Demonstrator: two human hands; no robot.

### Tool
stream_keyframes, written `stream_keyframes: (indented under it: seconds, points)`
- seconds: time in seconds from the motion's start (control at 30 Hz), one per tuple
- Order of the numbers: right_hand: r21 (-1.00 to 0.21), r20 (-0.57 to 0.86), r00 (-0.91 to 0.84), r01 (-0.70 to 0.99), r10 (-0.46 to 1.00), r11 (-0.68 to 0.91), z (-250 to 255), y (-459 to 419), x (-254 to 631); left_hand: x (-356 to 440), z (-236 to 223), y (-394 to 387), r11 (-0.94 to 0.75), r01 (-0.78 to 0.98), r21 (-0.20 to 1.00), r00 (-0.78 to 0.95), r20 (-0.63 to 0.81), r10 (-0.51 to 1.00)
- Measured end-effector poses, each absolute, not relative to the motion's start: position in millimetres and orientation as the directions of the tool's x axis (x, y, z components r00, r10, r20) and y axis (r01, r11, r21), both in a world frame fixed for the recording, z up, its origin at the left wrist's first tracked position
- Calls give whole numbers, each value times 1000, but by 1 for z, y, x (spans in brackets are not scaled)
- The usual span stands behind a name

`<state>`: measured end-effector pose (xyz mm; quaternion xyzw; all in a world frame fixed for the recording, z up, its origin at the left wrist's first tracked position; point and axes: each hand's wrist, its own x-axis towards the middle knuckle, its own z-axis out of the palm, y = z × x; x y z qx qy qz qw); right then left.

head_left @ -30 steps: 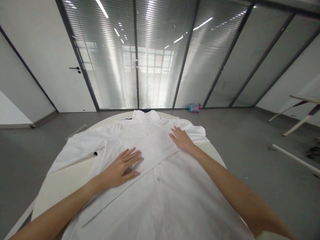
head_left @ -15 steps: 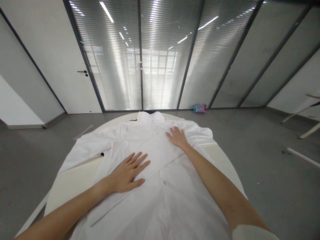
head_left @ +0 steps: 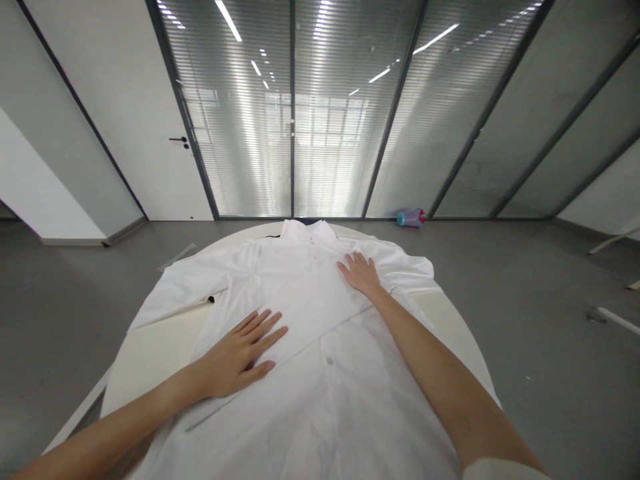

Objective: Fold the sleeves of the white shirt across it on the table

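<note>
A white button-up shirt [head_left: 300, 293] lies spread face up, its collar at the far edge and its lower part running toward me. One sleeve reaches out to the left; the other lies at the right, partly behind my right arm. My left hand [head_left: 245, 357] rests flat on the shirt's left middle, fingers spread, pointing up and right. Farther up, on the right chest, my right hand [head_left: 359, 272] is also laid flat with its fingers apart. Neither hand grips the cloth. A button [head_left: 329, 361] shows on the front between my forearms.
Under the shirt is a round cream table [head_left: 155, 353]. Beyond it stand a glass partition with blinds [head_left: 330, 133] and a white door [head_left: 135, 120] at the left. A blue and red striped object [head_left: 411, 218] lies on the grey floor; pale furniture legs [head_left: 617, 320] show at right.
My left hand has slid a little left and toward me across the shirt. My right hand stays at about the same spot on the chest. The view has turned slightly left.
</note>
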<state>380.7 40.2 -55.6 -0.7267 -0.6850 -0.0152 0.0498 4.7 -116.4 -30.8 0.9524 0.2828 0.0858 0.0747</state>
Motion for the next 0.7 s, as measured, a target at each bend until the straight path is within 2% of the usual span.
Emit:
stream_keyframes:
  seconds: [0.13,0.2,0.3,0.37,0.43,0.57,0.63,0.7]
  points:
    - [-47,87,66,997,994,-62,-57,42,381,-16,-27,-131,-807,561,184,802,121,585]
    - [-49,80,69,997,994,-65,-58,42,381,-39,-24,-128,-750,637,176,731,170,661]
    - [-47,91,60,997,994,-56,-58,42,381,-98,-23,-109,-520,832,192,432,363,825]
    - [-44,103,56,998,993,-52,-58,41,381,-146,-29,-94,-335,916,220,231,395,889]
    - [-45,109,55,998,993,-50,-57,40,380,-188,-40,-85,-142,953,268,48,330,943]
    - [-41,108,61,998,992,-57,-57,40,380,-224,-67,-94,174,802,571,-284,109,953]
    - [-40,103,62,997,993,-58,-56,40,379,-220,-73,-106,213,715,666,-327,48,944]
    - [-44,103,60,997,993,-56,-56,39,379,-210,-72,-116,177,775,606,-286,88,954]
